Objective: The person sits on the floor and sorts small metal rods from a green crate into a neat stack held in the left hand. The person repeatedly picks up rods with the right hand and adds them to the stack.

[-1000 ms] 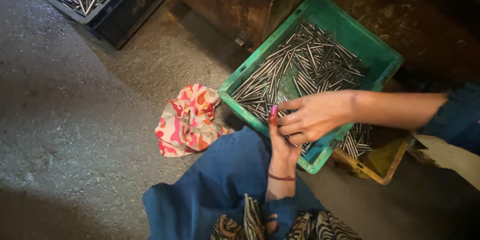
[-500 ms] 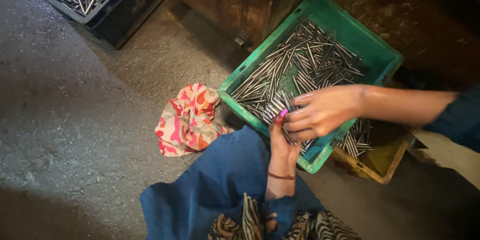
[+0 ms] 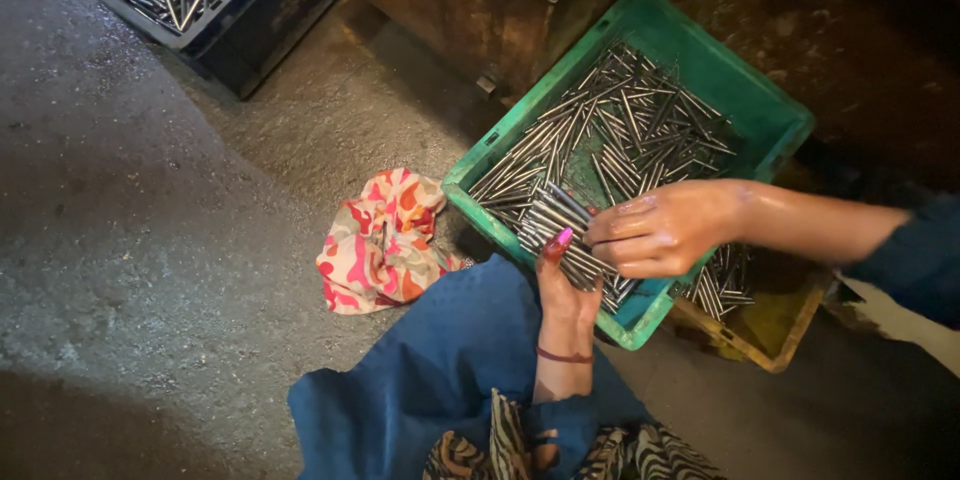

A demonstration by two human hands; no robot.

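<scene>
The left hand [image 3: 566, 290] cups a bundle of metal rods [image 3: 560, 232], its grip closed around them. The right hand [image 3: 665, 230] seems to pinch the bundle's top, just above. Beneath both lies the green crate [image 3: 775, 115]; a patterned cloth [image 3: 385, 240] lies left on the floor.

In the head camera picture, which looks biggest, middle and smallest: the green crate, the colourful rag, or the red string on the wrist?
1. Green crate, full of metal rods, looks biggest.
2. Colourful rag, crumpled on the floor, is the middle one.
3. Red string on the wrist looks smallest by far.
</scene>
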